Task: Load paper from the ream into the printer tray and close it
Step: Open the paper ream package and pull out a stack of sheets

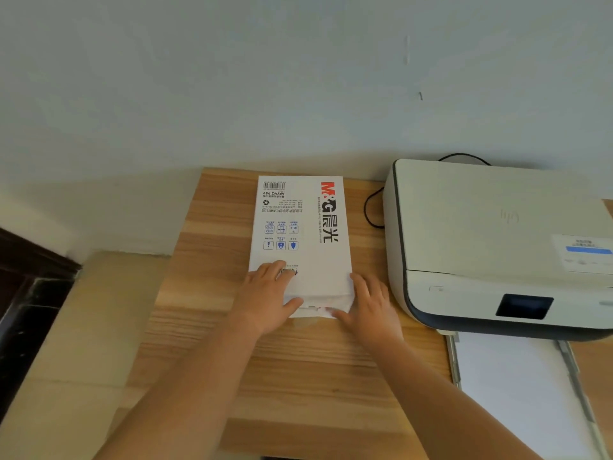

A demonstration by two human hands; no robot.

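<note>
A white wrapped paper ream [303, 227] with red and black print lies lengthwise on the wooden table [205, 327], left of the printer. My left hand [268, 297] rests on the ream's near left corner, thumb at the open end flap. My right hand [371, 307] presses against the near right corner, fingers at the flap. The white printer [491, 247] with a dark base stands at the right. Its paper tray [520, 393] is pulled out toward me and holds white sheets.
A black cable [371, 210] loops between the ream and the printer, and runs behind it. A pale wall rises behind the table. A beige ledge [83, 343] and a dark edge lie to the left of the table.
</note>
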